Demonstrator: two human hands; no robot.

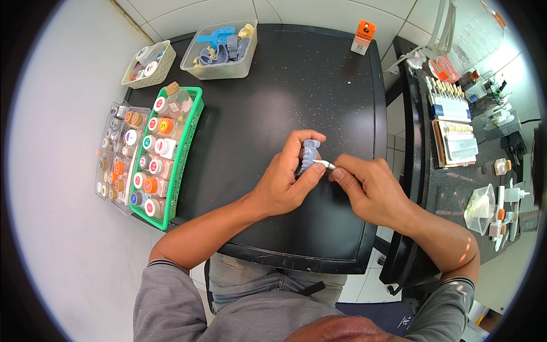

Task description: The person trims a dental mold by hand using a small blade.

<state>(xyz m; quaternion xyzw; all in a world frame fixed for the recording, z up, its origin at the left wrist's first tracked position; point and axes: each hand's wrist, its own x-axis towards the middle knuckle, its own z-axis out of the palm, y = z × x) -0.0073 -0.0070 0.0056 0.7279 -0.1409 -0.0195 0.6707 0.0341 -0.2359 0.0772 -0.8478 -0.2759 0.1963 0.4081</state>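
Dental model (pixel 310 155) partly hidden by left hand (pixel 285 182); tool (pixel 325 164) tip unclear

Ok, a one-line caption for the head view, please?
Left hand holds a grey dental model while right hand works it with a small tool.

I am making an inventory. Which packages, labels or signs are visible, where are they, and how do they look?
Orange tag: table's far edge, small, upright.
Green basket: table's left, small bottles, round coloured cap labels.
Clear lidded case: left of basket, small coloured pots.
Clear tub: far left, blue-grey dental casts.
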